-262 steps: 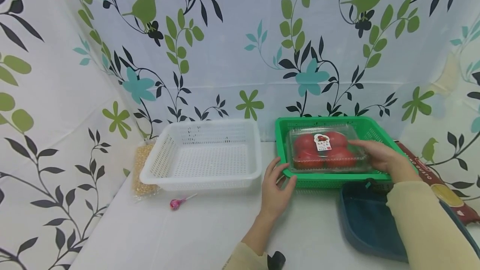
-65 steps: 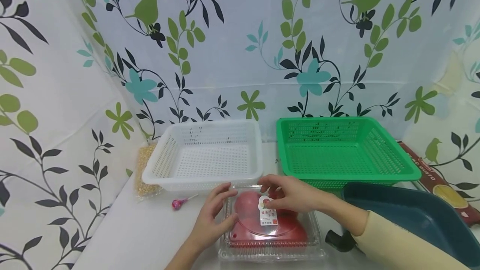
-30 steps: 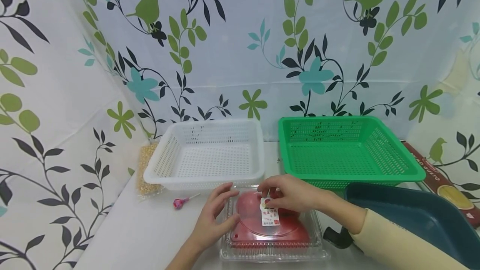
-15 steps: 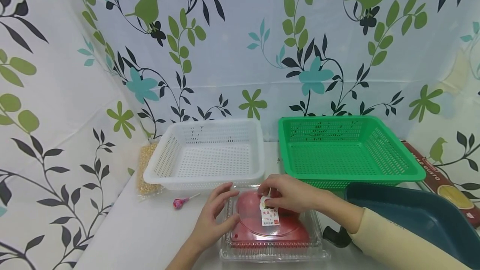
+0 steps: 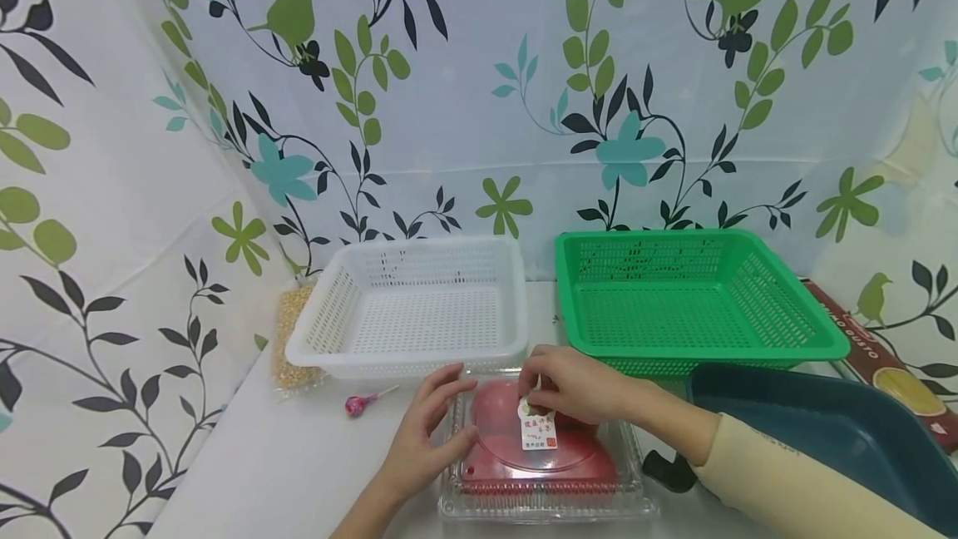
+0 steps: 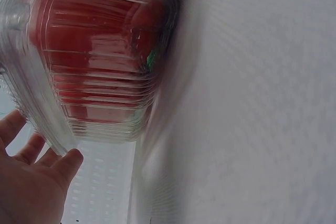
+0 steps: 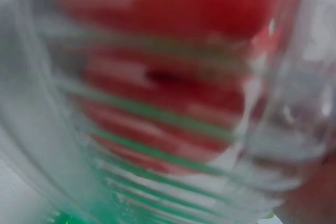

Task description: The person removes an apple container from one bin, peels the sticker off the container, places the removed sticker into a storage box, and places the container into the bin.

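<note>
In the lower middle of the head view sits a clear box (image 5: 542,477) of red tomatoes (image 5: 496,416), flat on the white table (image 5: 299,456); the left hand (image 5: 429,442) is open at its left side, fingers spread, fingertips touching the rim; the right hand (image 5: 582,387) bends its fingers down over the upper end of the white label (image 5: 539,432) on the lid, though whether they pinch it I cannot tell; a white basket (image 5: 422,318) stands just behind the box, left of centre; a green basket (image 5: 692,314) is right of centre; a dark blue pan (image 5: 816,439) fills the lower right; a lollipop (image 5: 357,405) lies left of the box.
</note>
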The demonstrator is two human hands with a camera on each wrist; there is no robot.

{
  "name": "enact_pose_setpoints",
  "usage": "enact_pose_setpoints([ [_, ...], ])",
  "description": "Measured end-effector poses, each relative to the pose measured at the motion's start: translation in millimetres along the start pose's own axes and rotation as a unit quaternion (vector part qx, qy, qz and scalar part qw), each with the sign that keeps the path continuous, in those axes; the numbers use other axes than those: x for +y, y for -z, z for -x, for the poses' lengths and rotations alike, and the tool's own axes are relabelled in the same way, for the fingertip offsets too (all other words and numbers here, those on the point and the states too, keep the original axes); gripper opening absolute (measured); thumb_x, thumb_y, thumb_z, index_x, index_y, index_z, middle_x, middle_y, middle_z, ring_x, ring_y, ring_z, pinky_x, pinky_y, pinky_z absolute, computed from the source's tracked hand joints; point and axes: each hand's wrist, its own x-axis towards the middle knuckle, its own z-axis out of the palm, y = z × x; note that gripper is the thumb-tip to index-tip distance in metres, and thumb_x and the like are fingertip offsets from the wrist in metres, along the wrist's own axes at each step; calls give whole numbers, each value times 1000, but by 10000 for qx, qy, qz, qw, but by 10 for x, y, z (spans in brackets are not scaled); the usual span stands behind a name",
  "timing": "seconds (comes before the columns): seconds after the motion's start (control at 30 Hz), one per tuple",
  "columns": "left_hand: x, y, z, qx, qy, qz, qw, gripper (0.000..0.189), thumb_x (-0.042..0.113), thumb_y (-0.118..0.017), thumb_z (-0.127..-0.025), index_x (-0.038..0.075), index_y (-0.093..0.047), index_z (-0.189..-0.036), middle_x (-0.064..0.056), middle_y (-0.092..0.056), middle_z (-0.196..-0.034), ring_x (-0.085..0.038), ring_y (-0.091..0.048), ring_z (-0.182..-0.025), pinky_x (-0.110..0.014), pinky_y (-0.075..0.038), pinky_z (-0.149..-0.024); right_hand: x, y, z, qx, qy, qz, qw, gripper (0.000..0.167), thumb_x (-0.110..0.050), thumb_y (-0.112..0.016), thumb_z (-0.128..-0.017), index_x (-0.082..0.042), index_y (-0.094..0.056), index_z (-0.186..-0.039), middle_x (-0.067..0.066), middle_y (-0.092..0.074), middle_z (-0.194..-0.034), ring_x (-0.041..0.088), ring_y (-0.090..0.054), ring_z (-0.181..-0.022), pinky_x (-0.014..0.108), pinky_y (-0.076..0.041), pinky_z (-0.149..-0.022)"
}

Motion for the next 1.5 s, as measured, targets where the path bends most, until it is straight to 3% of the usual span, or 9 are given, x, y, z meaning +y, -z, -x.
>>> enact_pose_setpoints([
  [0.27, -18, 8, 3, -8, 12, 3, 10000, 47, 10, -74, -87, 9, -62, -133, -22, -40, -150, -43, -37, -138, -73, -34, -102, 2, -24, 1, 163, 111, 84, 9998, 16, -7, -70, -95, -18, -64, -84, -12, -52, -83, 4, -52, -75, 23, -51, -68],
  [0.57, -7, -1, 4, -20, -35, -1, 10000, 47, 9, -74, -88, 10, -62, -133, -18, -40, -151, -42, -38, -138, -72, -34, -103, -1, -13, 36, 275, 270, 250, 9989, 14, -7, -68, -96, -16, -60, -88, -12, -51, -86, 4, -51, -77, 25, -51, -71],
  [0.97, -15, 5, -3, -30, -125, 18, 9999, 46, 9, -74, -88, 9, -62, -132, -20, -41, -149, -44, -38, -137, -72, -33, -103, -8, 7, 33, 36, 154, -367, 9992, 8, -4, -66, -97, -12, -64, -97, -10, -60, -80, 4, -57, -74, 24, -54, -70],
  [1.23, -28, 11, 6, -33, -38, -2, 10000, 47, 10, -74, -88, 9, -62, -133, -19, -40, -150, -43, -37, -138, -72, -33, -103, 8, -5, 30, 185, 239, -118, 9995, 12, -6, -70, -94, -17, -68, -89, -14, -56, -81, 4, -53, -77, 24, -52, -72],
  [1.5, -35, 16, 11, -68, -75, 20, 9999, 48, 9, -74, -88, 8, -61, -134, -15, -40, -151, -42, -36, -139, -70, -33, -105, 10, 13, 28, 228, 295, -319, 9988, 12, -5, -68, -95, -16, -69, -91, -11, -59, -79, 4, -55, -75, 24, -53, -71],
])
